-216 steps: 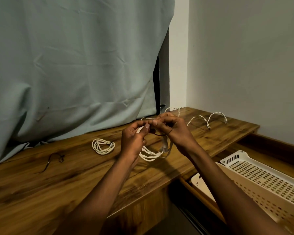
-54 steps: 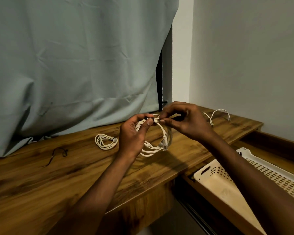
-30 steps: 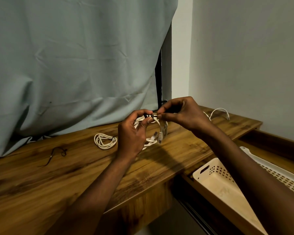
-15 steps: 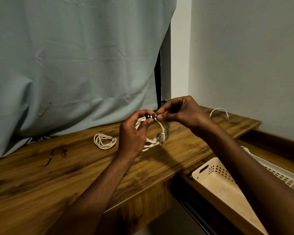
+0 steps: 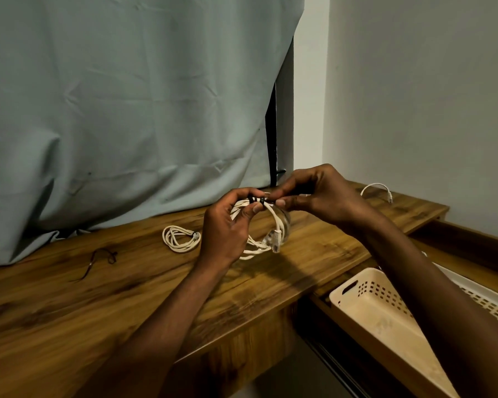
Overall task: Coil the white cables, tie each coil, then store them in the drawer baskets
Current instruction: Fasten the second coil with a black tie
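I hold a coiled white cable (image 5: pixel 278 225) above the wooden desk (image 5: pixel 69 305). My left hand (image 5: pixel 224 228) grips the coil's top, thumb and fingers pinched around it. A black tie (image 5: pixel 258 200) is wound several turns around the strands there. My right hand (image 5: pixel 316 193) pinches the tie's end just right of the wraps. A clear plug dangles at the coil's lower right. A second white coil (image 5: pixel 180 238), tied, lies on the desk to the left. A loose white cable (image 5: pixel 375 189) lies at the desk's far right corner.
A loose black tie (image 5: pixel 98 261) lies on the desk at the left. An open drawer at the lower right holds a cream perforated basket (image 5: pixel 368 300) and a white basket (image 5: pixel 489 300) behind it. A pale curtain (image 5: pixel 127 110) hangs behind the desk.
The black tie has gone from a loose loop to several tight wraps around the coil's top. Both hands have lifted the coil slightly; my right hand keeps twisting the tie's end.
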